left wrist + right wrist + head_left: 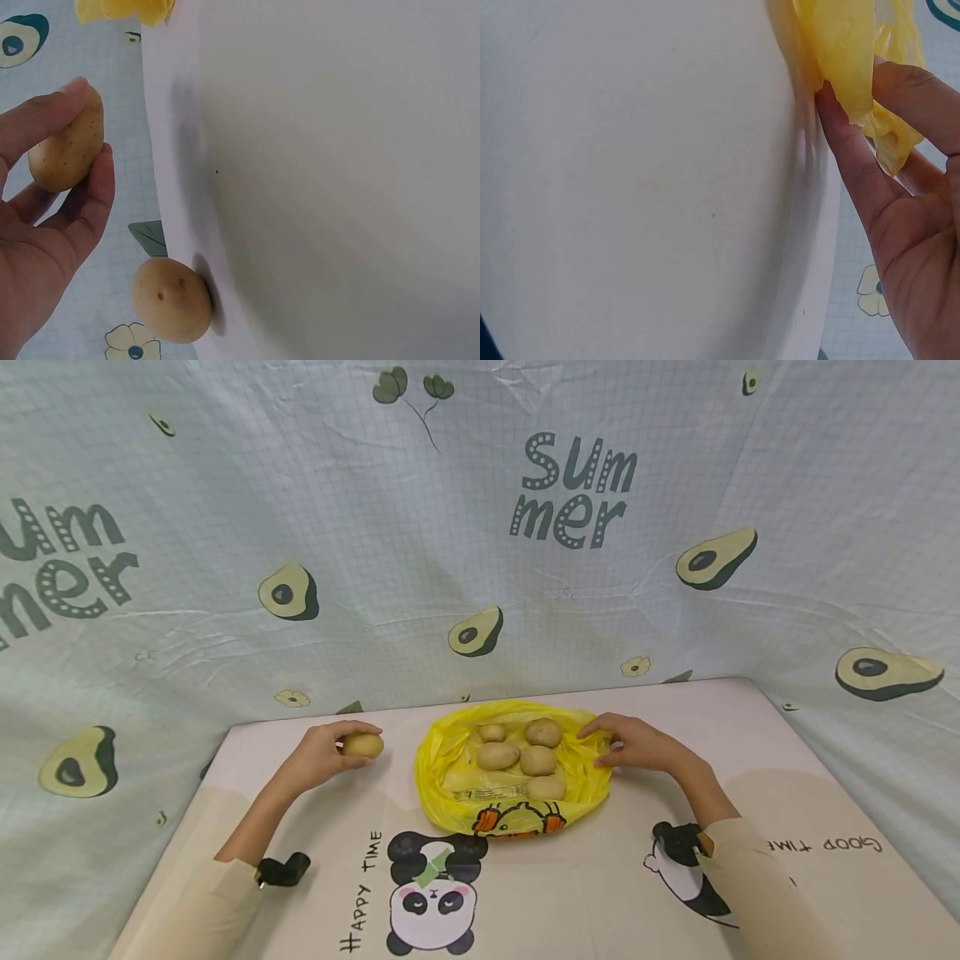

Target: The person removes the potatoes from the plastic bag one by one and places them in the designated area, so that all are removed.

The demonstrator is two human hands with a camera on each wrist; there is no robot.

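Observation:
My left hand [324, 755] grips a small tan potato [364, 745] between thumb and fingers, left of a yellow plastic bag [438, 793]. In the left wrist view the gripped potato [69, 146] appears close over the table, and another potato [171, 300] lies near that hand; the head view does not show this second one. At the bag's right edge, my right hand [637, 744] pinches the crumpled plastic, and the right wrist view has a fold of the bag [847, 60] between thumb and fingers. Several potatoes [498, 756] lie inside the spread-open bag.
The pale table [585, 893] carries printed pandas and lettering. Behind its far edge hangs a light curtain [420, 552] with avocado prints. Black straps with small cameras [283, 869] sit at both wrists.

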